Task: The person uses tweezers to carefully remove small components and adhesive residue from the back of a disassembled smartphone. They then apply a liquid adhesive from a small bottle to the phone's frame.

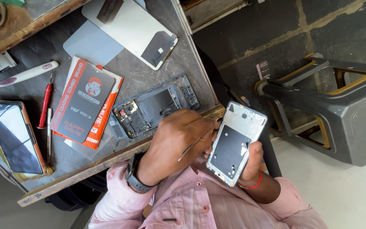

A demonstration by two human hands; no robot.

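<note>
The person's right hand (pixel 250 163) is wrapped around a stripped phone frame (pixel 236 142), a slim rounded rectangle with a pale metal rim, a matt black plate in its middle and small holes along its edges. The thumb lies over the frame's right rim and the fingers close behind it, so it is held firmly and tilted, clear of the table. It sits just to the right of the opened phone body (pixel 149 111), past the table's edge and above the person's lap.

The left hand (pixel 178 138) is curled tight, its fingers pinching a thin, shiny metal tool (pixel 190 148), a straight sliver. The hand hides the tool's far end, so I cannot tell whether it touches the frame. This hand hovers just below the opened phone body, partly covering that body's lower right corner. A dark, rubbery wristwatch (pixel 134 174) bands the left wrist, a red thread (pixel 255 185) circles the right, and both sleeves are pink cotton.

The opened phone body lies flat on the worn grey table (pixel 183 55), its bluish rim framing exposed circuit parts and a dark cavity. Just to its left rests a glossy red and black packet (pixel 85 101). Further left lie a red-handled screwdriver (pixel 45 101) and then a phone with a dark glass screen (pixel 13 135). Above the opened body lies a smooth white back panel (pixel 132 27). Well off to its right, on the concrete floor, stands a dark grey plastic stool (pixel 339 110).
</note>
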